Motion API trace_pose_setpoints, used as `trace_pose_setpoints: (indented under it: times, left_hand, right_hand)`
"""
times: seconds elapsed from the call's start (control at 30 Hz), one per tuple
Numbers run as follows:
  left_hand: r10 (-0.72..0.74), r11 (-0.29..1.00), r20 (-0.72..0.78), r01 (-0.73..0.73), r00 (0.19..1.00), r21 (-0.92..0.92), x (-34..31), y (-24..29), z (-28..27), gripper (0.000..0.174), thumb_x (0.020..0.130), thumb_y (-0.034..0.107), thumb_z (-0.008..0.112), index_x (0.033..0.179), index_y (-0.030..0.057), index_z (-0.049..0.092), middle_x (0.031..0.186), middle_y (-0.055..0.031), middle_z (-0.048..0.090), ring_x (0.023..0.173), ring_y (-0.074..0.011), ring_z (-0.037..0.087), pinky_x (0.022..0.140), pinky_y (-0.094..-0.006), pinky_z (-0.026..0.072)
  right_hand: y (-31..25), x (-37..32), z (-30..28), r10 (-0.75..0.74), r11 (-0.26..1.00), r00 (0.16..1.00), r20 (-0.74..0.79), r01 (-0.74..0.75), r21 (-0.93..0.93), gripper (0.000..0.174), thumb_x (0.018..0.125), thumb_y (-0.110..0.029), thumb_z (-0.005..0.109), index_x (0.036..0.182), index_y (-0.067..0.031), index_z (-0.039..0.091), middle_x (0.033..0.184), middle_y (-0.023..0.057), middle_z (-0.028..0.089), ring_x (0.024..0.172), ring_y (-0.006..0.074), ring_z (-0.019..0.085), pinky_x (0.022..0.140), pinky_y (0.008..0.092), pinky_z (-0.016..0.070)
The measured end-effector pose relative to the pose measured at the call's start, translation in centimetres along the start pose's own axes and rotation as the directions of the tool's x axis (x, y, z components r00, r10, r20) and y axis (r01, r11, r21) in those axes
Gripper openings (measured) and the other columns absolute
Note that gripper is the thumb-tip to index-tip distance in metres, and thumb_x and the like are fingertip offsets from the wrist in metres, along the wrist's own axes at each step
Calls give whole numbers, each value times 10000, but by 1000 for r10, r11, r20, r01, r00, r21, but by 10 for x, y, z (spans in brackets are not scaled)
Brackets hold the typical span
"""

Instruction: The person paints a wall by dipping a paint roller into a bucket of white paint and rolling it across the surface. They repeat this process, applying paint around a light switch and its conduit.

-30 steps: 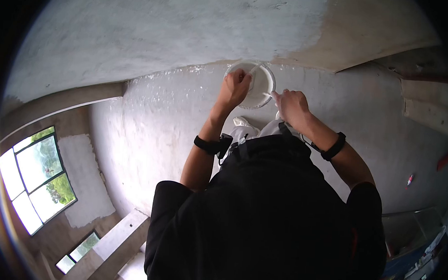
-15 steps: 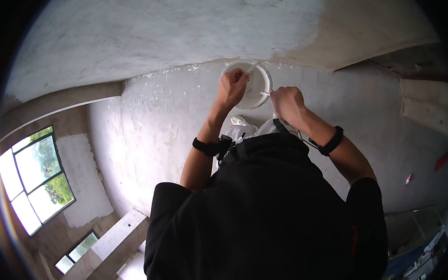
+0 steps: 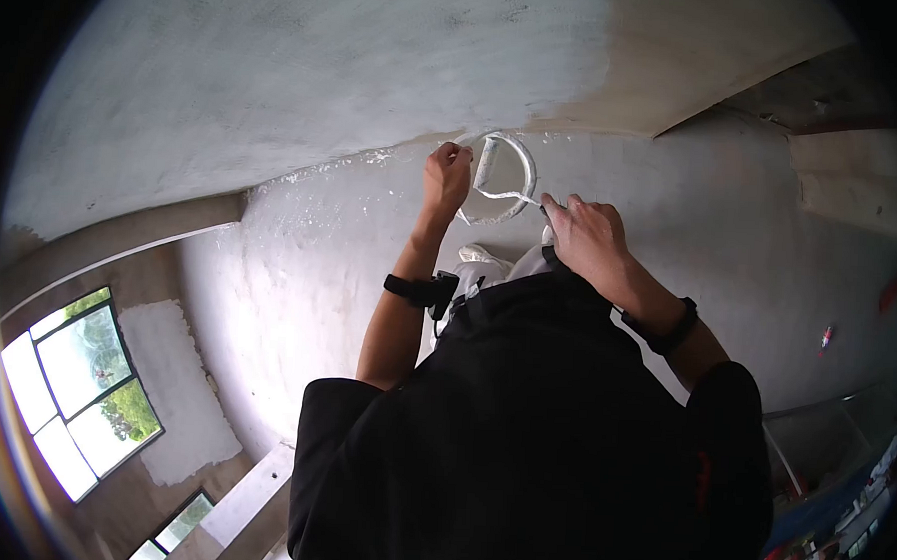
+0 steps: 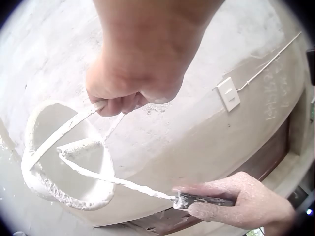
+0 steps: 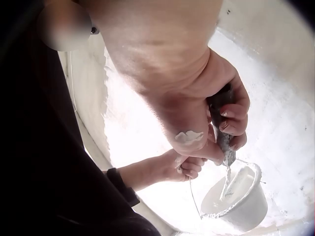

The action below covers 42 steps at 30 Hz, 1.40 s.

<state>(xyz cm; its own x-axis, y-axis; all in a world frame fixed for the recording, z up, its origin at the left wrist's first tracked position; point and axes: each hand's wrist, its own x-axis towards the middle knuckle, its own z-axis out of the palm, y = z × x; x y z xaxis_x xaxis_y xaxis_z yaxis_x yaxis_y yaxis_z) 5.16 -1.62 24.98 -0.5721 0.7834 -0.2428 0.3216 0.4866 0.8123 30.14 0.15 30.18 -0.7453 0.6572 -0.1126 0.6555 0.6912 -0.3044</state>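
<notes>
My left hand grips the bail of a white bucket, beside the bucket's left rim in the head view. The bail runs taut from the fist to the rim. A paint roller's dark handle is held in my right hand, at the near right of the bucket. Its bent, white-coated rod reaches over the rim. The roller's sleeve, thick with white paste, overlaps the bucket's mouth. White smears show on the right hand.
A wall, partly coated pale, rises just beyond the bucket. White splashes dot the floor along its foot. A switch plate with a cable is on the wall. Windows lie far left; a shoe stands close to the bucket.
My left hand has moved left from over the bucket to beside its rim, drawing the bail along. The right hand has dropped slightly nearer me, and the roller now shows across the bucket's mouth.
</notes>
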Motion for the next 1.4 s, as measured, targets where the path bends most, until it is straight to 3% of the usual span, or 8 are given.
trace_pose_setpoints:
  times: [0.03, 0.07, 0.2, 0.27, 0.53, 0.7, 1.03, 1.4]
  left_hand:
    - [-27, 999, 12, 28, 1000, -30, 1, 0, -1, 252, 883, 230, 589, 830, -14, 622, 617, -27, 528, 498, -78, 447, 452, -262, 352]
    - [-63, 997, -1, 63, 998, 42, 2, 0, 0, 332, 846, 266, 580, 867, -55, 664, 786, -204, 669, 708, -275, 623, 698, -373, 483]
    - [-71, 997, -3, 71, 997, 13, 2, 2, -2, 318, 846, 258, 580, 836, -52, 654, 727, -162, 647, 650, -225, 587, 639, -352, 466]
    - [-99, 989, 24, 101, 995, -110, 3, 9, -2, 234, 890, 208, 578, 801, -8, 601, 599, -2, 483, 459, -67, 409, 406, -244, 312]
    - [-113, 980, -31, 106, 993, -167, 2, 11, -12, 267, 854, 228, 577, 779, -24, 626, 584, -25, 513, 542, -92, 467, 505, -269, 368]
    - [-129, 979, -41, 121, 991, -163, 3, 9, -16, 267, 858, 228, 574, 773, -22, 612, 573, -20, 500, 525, -88, 457, 482, -274, 355]
    - [-82, 992, 33, 85, 996, -95, 11, -12, -15, 220, 895, 201, 568, 795, 7, 591, 568, 4, 466, 429, -70, 400, 386, -246, 308]
    - [-85, 991, -10, 83, 996, -110, 9, -19, -19, 276, 855, 230, 562, 781, -28, 627, 597, -41, 521, 548, -108, 476, 507, -282, 377]
  right_hand:
    - [2, -6, -8, 10, 1000, 1000, 17, -10, 28, 344, 887, -185, 586, 1212, -78, 618, 795, 131, 635, 685, 277, 681, 618, 383, 536]
    - [3, -12, -15, 17, 998, 999, 33, -19, 56, 335, 895, -190, 581, 1211, -84, 619, 796, 131, 633, 675, 276, 679, 608, 381, 536]
    - [4, -38, -28, 62, 993, 998, 0, -61, 100, 336, 915, -224, 574, 1225, -100, 610, 805, 129, 632, 671, 280, 676, 610, 385, 536]
    - [13, -46, -34, 79, 992, 997, -19, -77, 104, 347, 924, -253, 573, 1238, -108, 599, 809, 127, 633, 666, 284, 673, 606, 392, 536]
    - [31, -44, -10, 213, 962, 975, -63, -199, 188, 338, 902, -252, 586, 1171, -48, 594, 809, 137, 649, 693, 300, 678, 628, 409, 540]
    - [67, -12, 12, 465, 846, 862, -202, -367, 386, 335, 898, -320, 616, 1053, -24, 636, 900, 162, 695, 799, 350, 680, 686, 434, 546]
    - [89, 38, -51, 500, 849, 460, -734, -96, 519, 242, 912, -219, 656, 1030, -15, 603, 886, 148, 691, 748, 306, 696, 632, 363, 555]
    - [87, 64, -57, 586, 788, 420, -693, -98, 608, 287, 943, -261, 617, 1090, -18, 572, 903, 147, 676, 785, 305, 680, 665, 385, 537]
